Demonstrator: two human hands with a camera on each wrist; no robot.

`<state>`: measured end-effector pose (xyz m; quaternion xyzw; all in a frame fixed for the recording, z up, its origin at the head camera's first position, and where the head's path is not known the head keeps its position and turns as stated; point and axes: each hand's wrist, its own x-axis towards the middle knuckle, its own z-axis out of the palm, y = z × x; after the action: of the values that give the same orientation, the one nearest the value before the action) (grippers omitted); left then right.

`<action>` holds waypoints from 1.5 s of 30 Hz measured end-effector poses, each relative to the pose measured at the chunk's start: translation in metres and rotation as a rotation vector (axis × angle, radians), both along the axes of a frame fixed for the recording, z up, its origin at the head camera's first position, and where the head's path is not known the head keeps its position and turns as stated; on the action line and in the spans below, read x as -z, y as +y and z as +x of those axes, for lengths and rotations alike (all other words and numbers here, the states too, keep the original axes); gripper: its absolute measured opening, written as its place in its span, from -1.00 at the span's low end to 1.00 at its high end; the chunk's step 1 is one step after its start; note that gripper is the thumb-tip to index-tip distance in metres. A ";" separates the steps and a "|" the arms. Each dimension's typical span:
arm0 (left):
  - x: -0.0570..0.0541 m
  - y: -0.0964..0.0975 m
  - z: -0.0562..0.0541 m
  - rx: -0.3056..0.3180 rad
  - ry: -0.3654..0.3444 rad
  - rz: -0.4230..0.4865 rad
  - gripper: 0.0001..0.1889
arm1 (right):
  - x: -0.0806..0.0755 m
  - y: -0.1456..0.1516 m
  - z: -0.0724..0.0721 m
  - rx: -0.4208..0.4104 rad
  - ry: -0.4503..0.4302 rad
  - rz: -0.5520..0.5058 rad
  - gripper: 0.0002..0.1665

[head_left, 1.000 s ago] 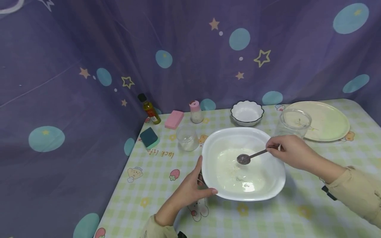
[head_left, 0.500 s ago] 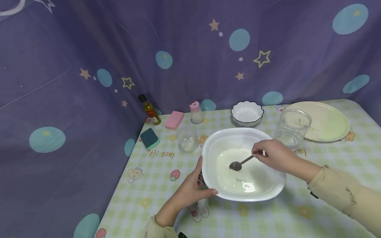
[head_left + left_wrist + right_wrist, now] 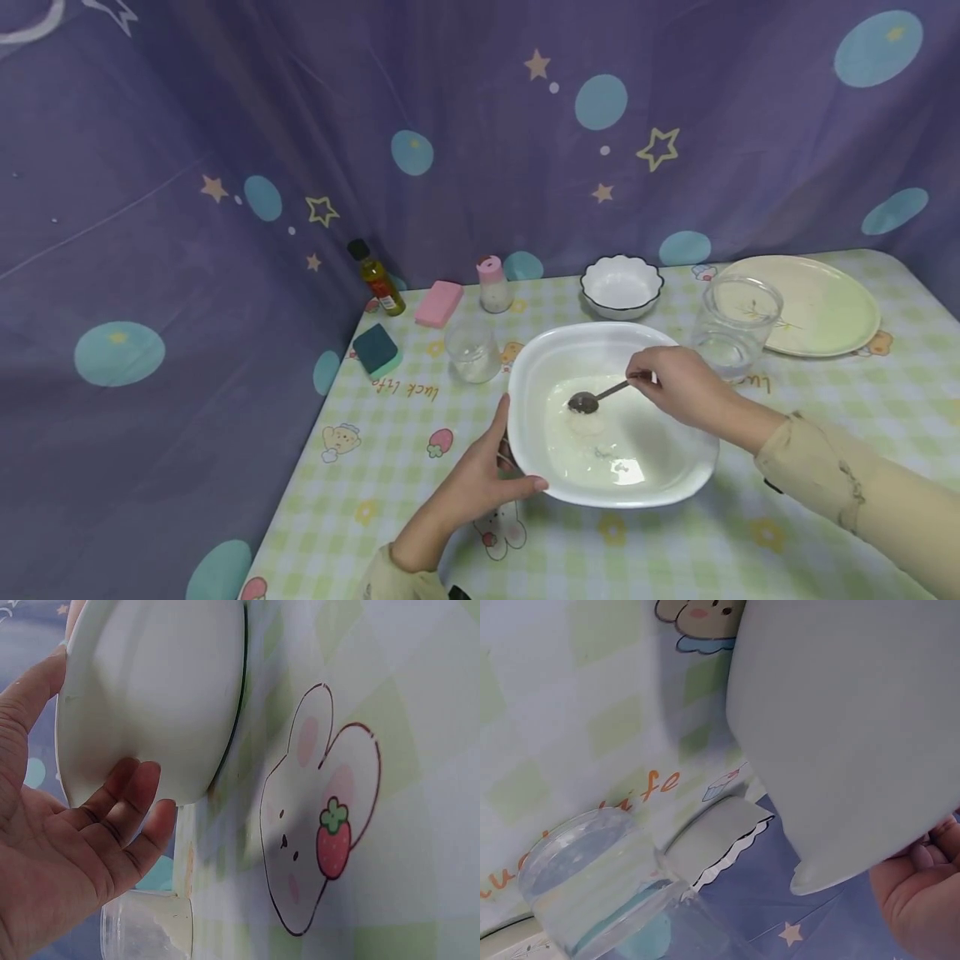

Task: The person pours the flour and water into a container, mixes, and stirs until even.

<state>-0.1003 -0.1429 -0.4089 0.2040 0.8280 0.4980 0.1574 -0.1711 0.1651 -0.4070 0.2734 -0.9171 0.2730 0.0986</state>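
While left hand [image 3: 480,479] holds basin [image 3: 531,392], right hand [image 3: 681,385] pinches spoon [image 3: 584,403]

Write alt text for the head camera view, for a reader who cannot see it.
A person's right hand holds a dark spoon inside a white basin of pale liquid, while the left hand holds the basin's edge. Farther back on a checked tablecloth are a clear jar, a white scalloped bowl and a plate.

Dark metal spoon [image 3: 586,403]: handle end hidden in bare R grip [image 3: 681,385]. Glossy white rounded basin [image 3: 161,682]: cut off up top, L wrist cam. Black-capped amber bottle [image 3: 378,278]: label [image 3: 384,289] txt too sm.
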 end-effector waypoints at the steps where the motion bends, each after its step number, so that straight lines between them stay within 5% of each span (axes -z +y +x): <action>1: 0.000 0.000 0.000 -0.001 0.000 0.001 0.18 | 0.000 0.000 -0.001 0.004 0.005 -0.002 -0.86; 20: -0.001 0.000 0.000 0.020 0.007 0.010 0.18 | -0.022 0.032 0.003 0.040 0.051 0.207 -0.75; 26: 0.014 -0.003 -0.006 0.008 0.017 0.002 0.20 | -0.030 0.047 0.005 0.032 -0.037 0.230 -0.74; 32: 0.034 -0.008 -0.011 -0.011 0.028 -0.017 0.22 | -0.033 0.055 0.006 -0.025 -0.096 0.236 -0.72; 45: 0.036 -0.009 -0.011 -0.005 0.033 -0.007 0.21 | -0.024 0.040 0.011 -0.237 -0.188 0.129 -0.74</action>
<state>-0.1116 -0.1522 -0.4446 0.2096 0.8328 0.4919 0.1435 -0.1597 0.2055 -0.3835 0.3589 -0.8991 0.2478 -0.0384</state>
